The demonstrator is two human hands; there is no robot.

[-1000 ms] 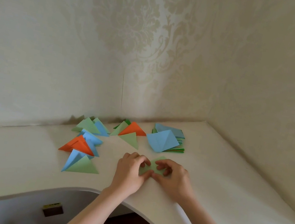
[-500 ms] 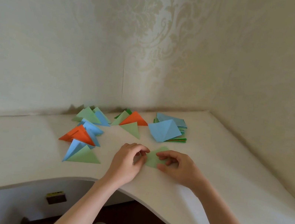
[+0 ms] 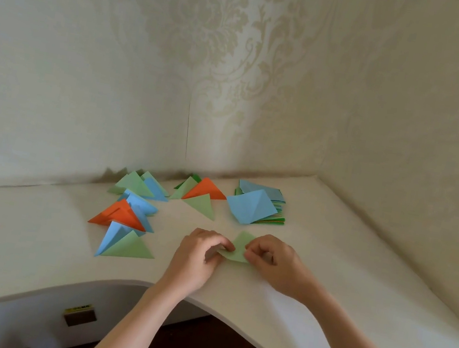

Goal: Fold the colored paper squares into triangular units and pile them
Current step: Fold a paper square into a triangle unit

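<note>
Head view. Both hands are working one green sheet (image 3: 238, 249) on the desk (image 3: 355, 286), near its front edge. The left hand (image 3: 198, 255) is pinching the sheet's left side with curled fingers; the right hand (image 3: 271, 261) is pinching its right side the same way. One corner of the sheet is sticking up between the two hands, clear of the fingers.

Handling, as judged: the sheet is very light and thin, soft until creased, and it is likely sliding easily on the smooth desk. Best hold looks to be at the edges and corners with fingertips, keeping one side pinned while the other is being creased. Too much force is risking a skewed fold or a tear.

Folded triangles (image 3: 129, 218) are lying to the left, loosely overlapping, in green, blue and orange. The stack (image 3: 256, 205) of unfolded squares is sitting behind the hands, a creased blue sheet on top.

Writing: a small tag (image 3: 79, 308) under the desk edge is carrying print too small to read. No brands are showing.
</note>
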